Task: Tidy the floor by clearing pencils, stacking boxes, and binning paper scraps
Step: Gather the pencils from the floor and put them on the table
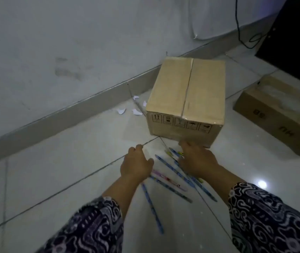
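Several patterned pencils (165,181), mostly blue with one pink, lie scattered on the white tiled floor in front of me. My left hand (135,164) hovers over their left ends, fingers curled down and apart, holding nothing. My right hand (196,158) reaches over their far ends, fingertips near the bottom front edge of a taped cardboard box (187,99); whether it touches the box is unclear. A second, flatter cardboard box (277,114) lies at the right. White paper scraps (134,107) sit by the skirting, left of the first box.
A grey wall (72,52) with a skirting board runs diagonally behind the box. A black cable (240,30) hangs at the upper right beside a dark piece of furniture (295,37). A loose blue pencil (152,209) lies between my forearms.
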